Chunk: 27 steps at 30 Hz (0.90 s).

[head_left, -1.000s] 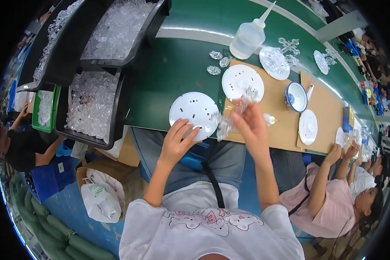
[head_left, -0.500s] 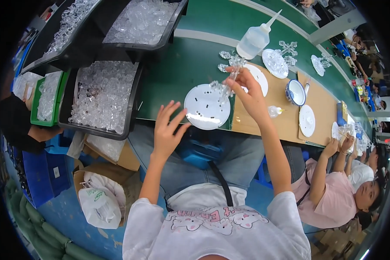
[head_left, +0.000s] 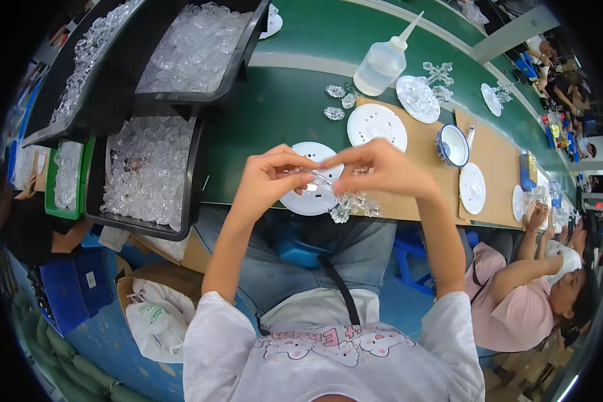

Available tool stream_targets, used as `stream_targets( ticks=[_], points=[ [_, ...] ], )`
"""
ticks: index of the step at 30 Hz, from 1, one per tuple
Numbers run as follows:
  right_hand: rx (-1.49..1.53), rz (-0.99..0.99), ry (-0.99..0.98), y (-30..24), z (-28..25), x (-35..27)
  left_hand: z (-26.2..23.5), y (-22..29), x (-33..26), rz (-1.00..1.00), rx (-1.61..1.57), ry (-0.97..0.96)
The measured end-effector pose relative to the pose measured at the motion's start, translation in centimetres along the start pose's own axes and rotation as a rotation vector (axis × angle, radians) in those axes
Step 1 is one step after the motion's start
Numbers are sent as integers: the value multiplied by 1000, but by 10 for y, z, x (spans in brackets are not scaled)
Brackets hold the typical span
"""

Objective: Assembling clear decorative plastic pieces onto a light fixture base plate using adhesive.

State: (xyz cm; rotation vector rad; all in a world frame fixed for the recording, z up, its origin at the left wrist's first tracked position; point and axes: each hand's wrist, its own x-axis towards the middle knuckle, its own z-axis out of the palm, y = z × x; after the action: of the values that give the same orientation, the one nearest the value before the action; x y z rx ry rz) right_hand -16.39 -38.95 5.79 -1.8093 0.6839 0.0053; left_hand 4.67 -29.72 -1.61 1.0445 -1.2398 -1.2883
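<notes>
Both hands meet over a round white plate with dark slots, which lies near the table's front edge. My left hand, its fingertips pinched, grips one end of a clear plastic cross. From the other side my right hand is closed round the middle of the cross, and its fingers hide part of it. The ornate arms of the cross stick out below my right hand, tilted above the plate's right side. Just behind, a second white plate rests partly on cardboard, beside several loose clear pieces.
Black bins of clear parts and a green bin stand at left. A clear squeeze bottle, a blue-patterned bowl, another white plate and plates bearing crosses lie right. A co-worker in pink sits at right.
My right hand has come down and nearer me with the clear cross. My left hand has moved from the plate's edge up to the cross and pinched its end.
</notes>
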Motion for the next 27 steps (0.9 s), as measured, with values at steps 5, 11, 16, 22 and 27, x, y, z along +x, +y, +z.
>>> stream_targets(
  ticks=[5, 11, 16, 22, 27],
  points=[
    [819, -182, 331, 32, 7, -18, 19, -35, -16, -49, -570, 336],
    [746, -164, 674, 42, 80, -3, 63, -35, -23, 4, -620, 530],
    [495, -151, 725, 41, 49, 10, 51, -32, -24, 61, -211, 458],
    [-100, -182, 797, 44, 18, 18, 0, -38, -22, 192, 451, 536],
    [-123, -220, 778, 54, 24, 25, -3, -32, -17, 189, 474, 528]
  ],
)
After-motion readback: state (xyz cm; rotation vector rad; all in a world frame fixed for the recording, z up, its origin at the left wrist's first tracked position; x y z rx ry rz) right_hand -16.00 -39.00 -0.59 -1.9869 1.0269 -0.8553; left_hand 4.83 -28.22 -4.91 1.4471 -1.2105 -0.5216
